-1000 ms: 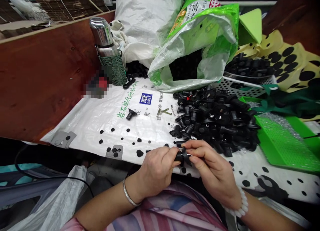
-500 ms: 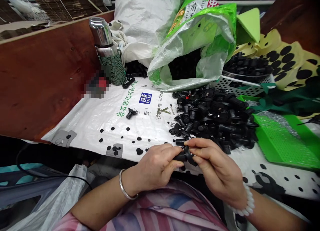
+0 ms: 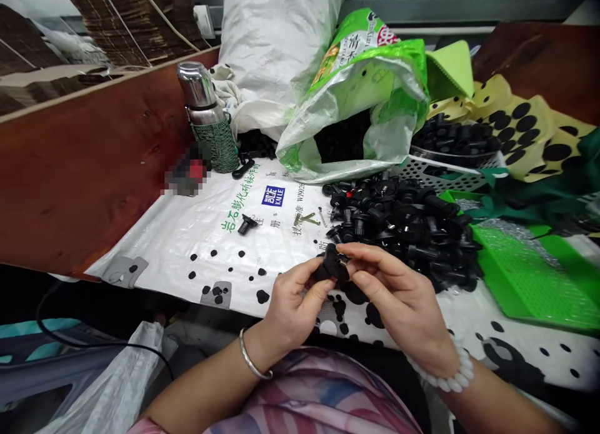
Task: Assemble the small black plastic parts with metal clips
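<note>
My left hand [image 3: 297, 299] is closed, pinching a black plastic fitting [image 3: 332, 265] with a rounded, flanged end between thumb and fingers. My right hand [image 3: 398, 296] meets it from the other side. Its thumb and forefinger come together at a small shiny metal piece [image 3: 344, 259] against the fitting; the fingers partly hide it. Just beyond my hands lies a big heap of similar black fittings [image 3: 398, 218]. A lone black fitting [image 3: 247, 224] rests on the white sheet [image 3: 281, 252] to the left.
At the right sits a green tray [image 3: 525, 284] with many small silvery pieces. Behind the heap stand a white perforated basket [image 3: 435, 171] of black parts and an open green-and-white bag [image 3: 300, 149]. A steel flask [image 3: 206, 118] stands beside a reddish wooden board [image 3: 94, 171].
The fitting has been turned and raised a little in my left hand. My right fingers have shifted from its ring-like edge to the small metal piece. The camera view has tilted slightly upward.
</note>
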Tool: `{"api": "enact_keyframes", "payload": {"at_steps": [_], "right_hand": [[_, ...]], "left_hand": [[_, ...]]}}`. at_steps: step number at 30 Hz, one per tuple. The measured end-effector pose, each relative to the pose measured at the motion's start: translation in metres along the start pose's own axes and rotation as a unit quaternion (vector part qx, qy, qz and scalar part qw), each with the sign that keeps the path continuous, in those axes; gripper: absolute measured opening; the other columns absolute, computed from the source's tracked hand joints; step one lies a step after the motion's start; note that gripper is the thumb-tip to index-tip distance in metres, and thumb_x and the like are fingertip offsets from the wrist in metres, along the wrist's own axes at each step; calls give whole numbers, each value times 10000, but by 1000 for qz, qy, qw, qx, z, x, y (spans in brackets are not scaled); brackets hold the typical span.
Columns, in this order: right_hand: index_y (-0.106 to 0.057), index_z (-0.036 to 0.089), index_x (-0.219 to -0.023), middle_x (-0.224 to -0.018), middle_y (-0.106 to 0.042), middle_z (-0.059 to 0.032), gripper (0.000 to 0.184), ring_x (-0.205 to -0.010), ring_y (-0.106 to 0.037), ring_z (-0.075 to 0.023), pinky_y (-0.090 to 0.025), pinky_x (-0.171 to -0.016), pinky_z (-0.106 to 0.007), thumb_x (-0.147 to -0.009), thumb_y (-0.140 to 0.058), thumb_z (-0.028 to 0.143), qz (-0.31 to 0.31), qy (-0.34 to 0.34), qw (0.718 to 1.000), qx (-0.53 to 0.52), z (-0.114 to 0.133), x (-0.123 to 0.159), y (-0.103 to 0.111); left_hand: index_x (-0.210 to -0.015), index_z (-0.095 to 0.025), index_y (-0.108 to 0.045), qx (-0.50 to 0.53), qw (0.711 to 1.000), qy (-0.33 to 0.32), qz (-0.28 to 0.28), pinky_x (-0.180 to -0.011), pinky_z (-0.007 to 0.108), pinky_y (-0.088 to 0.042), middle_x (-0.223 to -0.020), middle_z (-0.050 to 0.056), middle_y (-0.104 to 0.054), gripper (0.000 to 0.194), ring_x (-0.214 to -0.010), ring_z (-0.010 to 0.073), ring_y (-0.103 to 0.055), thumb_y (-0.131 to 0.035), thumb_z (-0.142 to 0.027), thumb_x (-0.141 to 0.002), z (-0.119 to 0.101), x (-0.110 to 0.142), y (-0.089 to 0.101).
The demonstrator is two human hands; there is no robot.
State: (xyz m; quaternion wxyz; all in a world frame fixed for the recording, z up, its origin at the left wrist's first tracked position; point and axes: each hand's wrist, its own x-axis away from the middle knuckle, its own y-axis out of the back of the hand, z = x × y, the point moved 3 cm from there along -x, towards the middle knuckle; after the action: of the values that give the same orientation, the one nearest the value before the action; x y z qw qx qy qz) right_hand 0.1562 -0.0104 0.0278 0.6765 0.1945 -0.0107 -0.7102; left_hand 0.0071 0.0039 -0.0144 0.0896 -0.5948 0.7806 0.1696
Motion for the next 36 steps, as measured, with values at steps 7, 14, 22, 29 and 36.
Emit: {"api": "enact_keyframes", "payload": {"at_steps": [7,14,22,29,36], "right_hand": [[-619,203,-1045,-1062,-621,-71,236,-931,-613,-179,-519,-799,-279,-818,-570,246,20,-4,1000,-4,-6,14,-15],[-602,205,-1047,-965,-668,-35,220,-853,-632,-155,-525,-760,-245,-835,-547,235,19,-40,997,-65,-4,16,-24],[-574,177,-860,-729,-619,-11,82,-646,-575,-128,-488,-583,-216,-841,-514,229,72,-4,997,24,-6,18,-17],[-526,188,-911,-735,-574,-7,89,-643,-533,-114,-474,-592,-213,-874,-464,240,72,-4,997,40,-15,21,-21],[-520,204,-1007,-805,-596,-23,154,-726,-570,-134,-486,-661,-233,-878,-438,215,34,35,998,49,-19,24,-25]], "left_hand": [[-1104,-161,-583,-45,995,-72,-60,-916,370,-451,-1133,108,-560,267,-1050,204,-533,-528,-193,-845,-6,-2,5],[-1373,-172,-287,-194,967,-168,3,-1021,482,-348,-1400,172,-315,533,-1279,266,-335,-431,-130,-862,-8,7,-7],[-1353,-137,-319,-202,935,-279,83,-1008,504,-363,-1404,203,-317,521,-1292,312,-323,-459,-241,-862,-39,-4,14],[-1270,-129,-426,-284,900,-306,125,-927,413,-474,-1288,199,-486,405,-1207,244,-461,-411,-103,-866,-34,-10,13],[-1307,-135,-397,-253,916,-302,68,-918,396,-483,-1362,212,-406,464,-1228,244,-444,-406,-60,-849,-20,6,9]]}}
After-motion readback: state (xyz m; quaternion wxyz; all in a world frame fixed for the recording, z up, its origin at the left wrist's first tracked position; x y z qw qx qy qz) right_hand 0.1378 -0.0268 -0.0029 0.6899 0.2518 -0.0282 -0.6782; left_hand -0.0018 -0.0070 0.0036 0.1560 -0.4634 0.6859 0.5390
